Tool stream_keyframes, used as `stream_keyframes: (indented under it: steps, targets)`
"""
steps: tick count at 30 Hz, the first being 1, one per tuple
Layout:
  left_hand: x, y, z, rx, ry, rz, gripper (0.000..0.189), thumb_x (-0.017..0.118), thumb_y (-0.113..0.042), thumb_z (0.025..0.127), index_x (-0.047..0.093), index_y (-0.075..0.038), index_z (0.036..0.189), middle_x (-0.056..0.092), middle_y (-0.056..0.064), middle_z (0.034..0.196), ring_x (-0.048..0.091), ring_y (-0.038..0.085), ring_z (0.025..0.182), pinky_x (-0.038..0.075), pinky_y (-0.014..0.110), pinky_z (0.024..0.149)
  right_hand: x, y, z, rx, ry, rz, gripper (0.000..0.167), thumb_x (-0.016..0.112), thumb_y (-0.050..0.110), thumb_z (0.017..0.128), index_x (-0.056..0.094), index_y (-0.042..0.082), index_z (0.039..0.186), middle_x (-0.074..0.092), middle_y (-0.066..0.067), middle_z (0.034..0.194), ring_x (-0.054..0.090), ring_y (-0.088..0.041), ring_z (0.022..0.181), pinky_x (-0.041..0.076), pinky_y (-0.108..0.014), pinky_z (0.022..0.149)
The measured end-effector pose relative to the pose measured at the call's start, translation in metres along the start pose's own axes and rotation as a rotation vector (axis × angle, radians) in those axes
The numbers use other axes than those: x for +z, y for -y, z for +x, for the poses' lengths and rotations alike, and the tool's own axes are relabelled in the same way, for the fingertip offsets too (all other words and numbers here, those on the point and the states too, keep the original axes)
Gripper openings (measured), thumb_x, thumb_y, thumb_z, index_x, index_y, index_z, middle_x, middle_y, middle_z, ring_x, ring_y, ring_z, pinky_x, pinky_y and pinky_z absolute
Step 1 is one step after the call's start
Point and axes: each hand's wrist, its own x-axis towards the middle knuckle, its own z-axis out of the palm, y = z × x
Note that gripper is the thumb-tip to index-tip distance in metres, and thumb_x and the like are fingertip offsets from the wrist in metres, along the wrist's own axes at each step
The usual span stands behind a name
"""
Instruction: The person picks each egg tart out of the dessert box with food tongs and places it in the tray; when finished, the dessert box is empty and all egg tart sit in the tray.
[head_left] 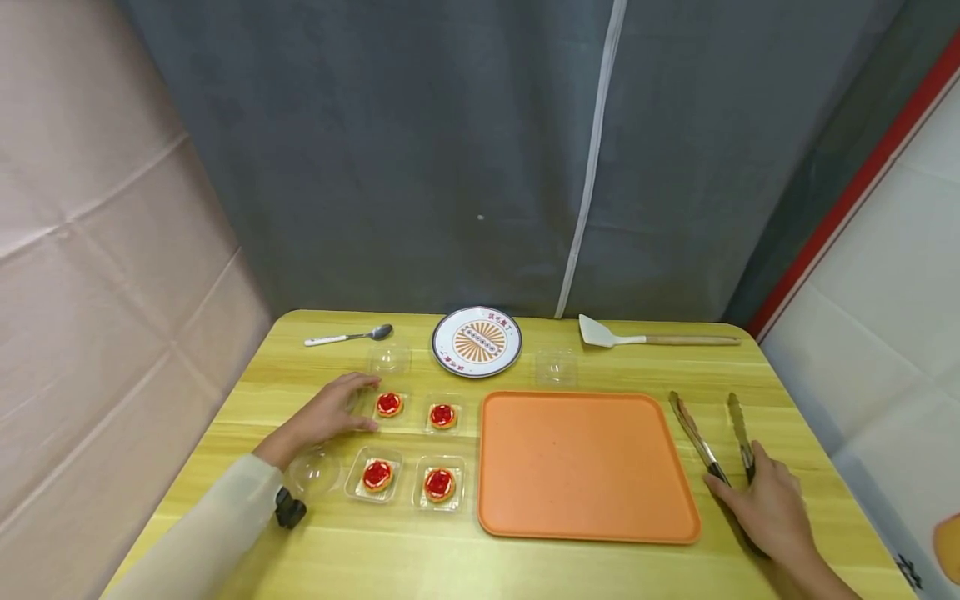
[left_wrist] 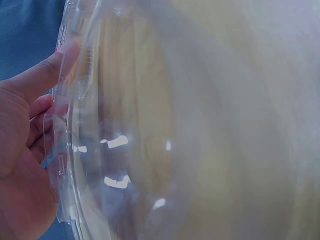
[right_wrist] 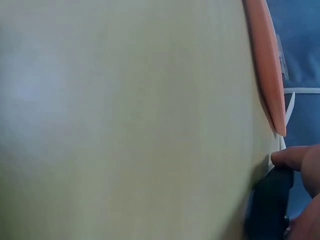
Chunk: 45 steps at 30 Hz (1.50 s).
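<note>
My left hand (head_left: 330, 412) reaches beside the far-left clear plastic box, which has a red-topped tart (head_left: 389, 405) in it. Thumb and fingers are spread apart at the box's left side; whether they touch it I cannot tell. Three more red-topped tarts, at the back (head_left: 442, 416), front left (head_left: 377, 476) and front right (head_left: 438, 484), sit in clear boxes. Under my left forearm lies a clear lid (head_left: 315, 472), large in the left wrist view. My right hand (head_left: 772, 504) holds black-handled metal tongs (head_left: 697, 437), their arms wide apart, right of the orange tray (head_left: 585, 467).
At the back stand a patterned plate (head_left: 477, 342), a spoon (head_left: 348, 337) and a white spatula (head_left: 600, 333) with a wooden handle. Clear plastic lids lie left (head_left: 390, 359) and right (head_left: 557, 367) of the plate. A grey curtain (head_left: 420, 167) hangs behind the table.
</note>
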Motion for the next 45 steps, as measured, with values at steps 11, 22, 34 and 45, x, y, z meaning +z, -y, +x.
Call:
stream_keyframes:
  steps: [11, 22, 34, 45]
  targets:
    - [0.001, 0.001, 0.0, 0.003, 0.001, -0.009, 0.084, 0.091, -0.031, 0.078, 0.052, -0.003, 0.148, 0.061, 0.013, 0.138, 0.051, 0.039, 0.134, 0.037, 0.06, 0.117, -0.014, 0.008, 0.006, -0.078, 0.046, 0.115, 0.1, 0.077, 0.036, 0.091, 0.02, -0.023, 0.149, 0.055, -0.037, 0.112, 0.059, -0.03, 0.081, 0.05, -0.038, 0.062]
    - [0.001, 0.001, 0.0, -0.016, 0.013, -0.012, 0.086, 0.09, -0.034, 0.079, 0.051, -0.004, 0.149, 0.061, 0.013, 0.139, 0.05, 0.039, 0.136, 0.036, 0.061, 0.117, -0.013, 0.072, 0.002, -0.286, 0.076, 0.139, 0.09, 0.074, 0.037, 0.096, 0.023, -0.006, 0.156, 0.062, -0.013, 0.112, 0.052, -0.015, 0.075, 0.043, -0.027, 0.057]
    - [0.0, -0.001, -0.002, -0.02, 0.019, -0.029, 0.086, 0.089, -0.032, 0.08, 0.049, -0.003, 0.15, 0.061, 0.013, 0.137, 0.05, 0.039, 0.136, 0.036, 0.061, 0.117, 0.03, 0.167, 0.008, -0.535, 0.035, 0.066, 0.074, 0.08, 0.042, 0.09, 0.049, 0.006, 0.146, 0.059, -0.001, 0.089, 0.041, -0.008, 0.061, 0.039, -0.023, 0.051]
    - [0.0, -0.001, -0.002, -0.007, 0.017, -0.04, 0.085, 0.089, -0.03, 0.08, 0.049, -0.003, 0.15, 0.062, 0.013, 0.136, 0.051, 0.039, 0.134, 0.036, 0.061, 0.117, 0.055, 0.258, 0.026, -0.686, 0.158, -0.034, 0.071, 0.08, 0.043, 0.089, 0.054, 0.011, 0.147, 0.071, -0.011, 0.126, 0.071, -0.028, 0.106, 0.06, -0.047, 0.082]
